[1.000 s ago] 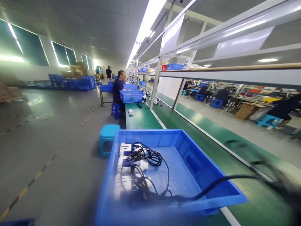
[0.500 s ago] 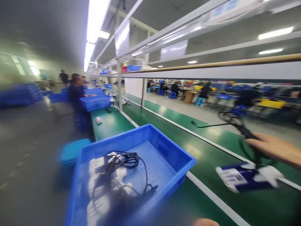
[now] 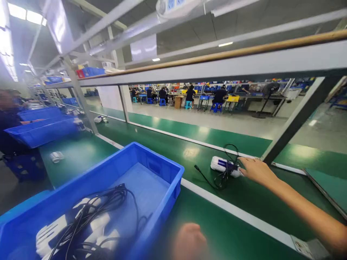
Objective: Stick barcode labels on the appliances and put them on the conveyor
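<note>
White-and-blue device lies on the green surface ahead of you and to the right, past the pale strip. Closest to you, your left hand blurs at the bottom edge; whether it is clenched or holds anything cannot be told. Just left of it sits your blue bin, with white parts and tangled black cords gathered toward its near end. Farther out, your right hand stretches to the device's narrower white end, fingers at it, though you cannot tell whether they grip or have let go. A black cord loops about the device, its plug pointing left. Beyond the bin, a small white piece lies alone, then a second blue bin beside a co-worker. Across the aisle, people sit on stools at benches.
</note>
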{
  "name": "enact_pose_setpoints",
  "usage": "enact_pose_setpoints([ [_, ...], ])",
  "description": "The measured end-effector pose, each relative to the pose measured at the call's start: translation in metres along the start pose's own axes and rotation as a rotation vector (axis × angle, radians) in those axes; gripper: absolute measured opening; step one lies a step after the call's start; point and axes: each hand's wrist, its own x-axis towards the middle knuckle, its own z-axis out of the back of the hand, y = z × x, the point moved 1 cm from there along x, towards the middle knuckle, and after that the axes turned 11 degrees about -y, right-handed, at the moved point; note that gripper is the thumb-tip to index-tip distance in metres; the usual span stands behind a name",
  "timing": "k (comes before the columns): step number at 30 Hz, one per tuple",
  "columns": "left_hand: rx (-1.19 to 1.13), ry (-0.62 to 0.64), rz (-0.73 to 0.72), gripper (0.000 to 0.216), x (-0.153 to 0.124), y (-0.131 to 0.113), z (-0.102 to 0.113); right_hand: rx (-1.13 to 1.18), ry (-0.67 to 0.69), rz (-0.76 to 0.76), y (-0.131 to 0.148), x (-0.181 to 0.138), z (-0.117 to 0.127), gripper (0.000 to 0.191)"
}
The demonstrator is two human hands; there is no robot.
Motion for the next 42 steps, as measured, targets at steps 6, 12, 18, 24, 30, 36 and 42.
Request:
enact_pose_setpoints([
  [6,0.410,-0.268,-0.172,0.037,-0.023,-0.022,-0.015,0.217,0.279,0.078,0.034,-0.150,-0.025,0.035],
  [12,1.054,-0.130,-0.230,0.018,-0.033,-0.029,-0.022,0.451,0.405,0.084,0.076,-0.246,-0.023,0.034],
  [18,1.269,-0.091,-0.201,0.016,-0.044,-0.007,-0.009,0.478,0.311,0.112,0.084,-0.289,-0.038,0.042],
  [24,0.984,0.003,-0.180,0.008,-0.049,-0.006,-0.014,0.591,0.328,-0.027,0.092,-0.296,-0.034,0.056],
  [30,0.823,0.112,-0.259,0.008,-0.053,-0.015,-0.022,0.921,0.562,-0.416,0.102,-0.272,-0.009,0.037],
  [36,0.754,0.039,-0.165,0.014,-0.054,-0.004,-0.017,0.926,0.526,-0.428,0.110,-0.276,-0.004,0.027],
  [42,0.788,-0.081,-0.187,0.019,-0.051,0.001,-0.014,0.810,0.386,-0.423,0.106,-0.281,-0.012,0.031],
])
